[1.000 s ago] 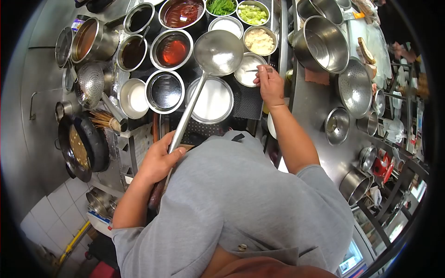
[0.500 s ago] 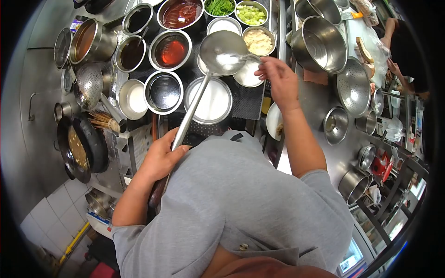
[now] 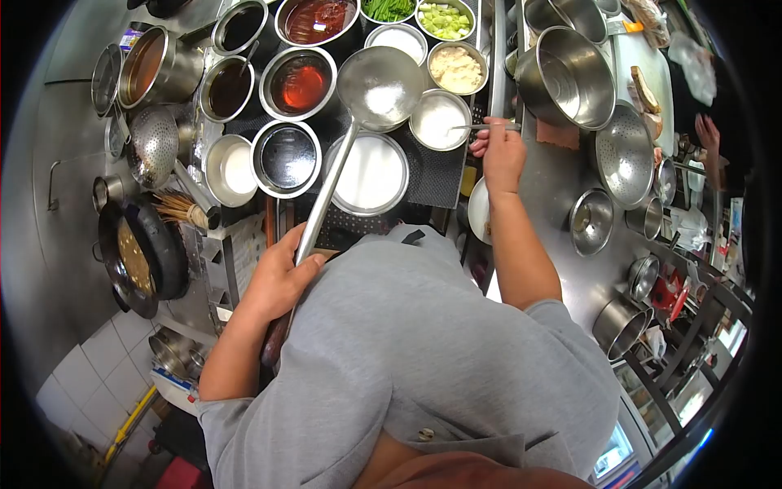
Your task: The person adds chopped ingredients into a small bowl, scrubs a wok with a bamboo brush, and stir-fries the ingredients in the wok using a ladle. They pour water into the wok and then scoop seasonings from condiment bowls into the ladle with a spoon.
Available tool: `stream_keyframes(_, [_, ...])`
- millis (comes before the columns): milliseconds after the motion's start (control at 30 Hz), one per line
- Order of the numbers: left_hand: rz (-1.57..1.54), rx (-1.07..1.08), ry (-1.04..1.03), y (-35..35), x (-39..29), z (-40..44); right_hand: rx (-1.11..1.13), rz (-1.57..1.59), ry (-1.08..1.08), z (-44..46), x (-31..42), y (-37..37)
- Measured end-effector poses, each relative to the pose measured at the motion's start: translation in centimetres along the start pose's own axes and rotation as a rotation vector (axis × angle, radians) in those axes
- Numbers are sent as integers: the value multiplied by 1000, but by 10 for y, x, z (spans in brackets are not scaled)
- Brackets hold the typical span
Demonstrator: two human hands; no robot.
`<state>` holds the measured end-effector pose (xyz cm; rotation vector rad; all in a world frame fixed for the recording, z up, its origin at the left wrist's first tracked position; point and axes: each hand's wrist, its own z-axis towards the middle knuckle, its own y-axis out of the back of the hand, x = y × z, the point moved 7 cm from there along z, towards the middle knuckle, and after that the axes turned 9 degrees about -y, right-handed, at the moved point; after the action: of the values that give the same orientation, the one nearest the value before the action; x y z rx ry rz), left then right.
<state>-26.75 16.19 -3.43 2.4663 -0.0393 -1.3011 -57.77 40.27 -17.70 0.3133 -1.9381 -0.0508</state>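
Observation:
My left hand (image 3: pixel 283 275) is wrapped round the handle of a large steel ladle (image 3: pixel 381 88). The ladle's bowl hangs over the seasoning containers, its lower handle running beside my grey shirt. Between the fingers of my right hand (image 3: pixel 501 155) is the handle of a thin metal spoon (image 3: pixel 489 126). Its tip dips into a steel bowl of white powder (image 3: pixel 438 118); the spoon's bowl is not clearly visible. Close by are a bowl of chopped pale garlic-like pieces (image 3: pixel 456 68) and a wider pan of white powder (image 3: pixel 371 173) below the ladle.
Pots of dark sauce (image 3: pixel 286 159) and red liquid (image 3: pixel 300 85) stand to the left. A skimmer (image 3: pixel 153 143) and a wok (image 3: pixel 142 257) lie further left. On the right counter are a deep steel bowl (image 3: pixel 574 77) and a colander (image 3: pixel 624 155). Another person's hand (image 3: pixel 707 132) shows far right.
My right hand now grips the spoon, its handle pointing right across the counter. The ladle's bowl has shifted slightly left and up. At far right, the other person's hands have moved.

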Motion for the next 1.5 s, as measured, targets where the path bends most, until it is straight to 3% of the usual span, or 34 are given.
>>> stream_keyframes(100, [35, 11, -11, 0, -6, 3, 6, 169, -40, -1, 21, 11])
stream_keyframes(233, [89, 46, -43, -3, -13, 7, 85, 255, 62, -27, 67, 0])
stream_keyframes(300, [99, 74, -43, -6, -13, 9, 150, 159, 338, -49, 92, -13])
stream_keyframes(333, [100, 74, -44, -6, -15, 9, 140, 9, 598, -57, 98, -9])
stream_keyframes(433, [84, 104, -1, -7, -16, 9, -18, -157, 712, -53, 79, 12])
stream_keyframes(633, [53, 73, -16, -7, -13, 8, 35, -292, 483, -19, 10, -15])
stream_keyframes(733, [97, 61, -30, -5, -12, 7, -48, -42, 69, -7, -10, -3])
stream_keyframes(833, [116, 68, -27, -5, -14, 8, -33, 208, 8, -7, 7, 10])
stream_keyframes(1033, [111, 90, -21, -7, -21, 11, 80, 313, 87, -33, 74, 2])
stream_keyframes(1100, [96, 97, -39, -8, -21, 12, 74, -31, 665, -53, 96, -3])
stream_keyframes(1367, [76, 87, -10, -7, -18, 11, -12, -73, 423, -15, 7, -12])
stream_keyframes(1467, [78, 76, -12, -7, -13, 10, 20, 153, 59, 3, -28, -18])
stream_keyframes(1500, [77, 61, -25, -6, -12, 9, 22, 153, 57, 2, -24, -16])
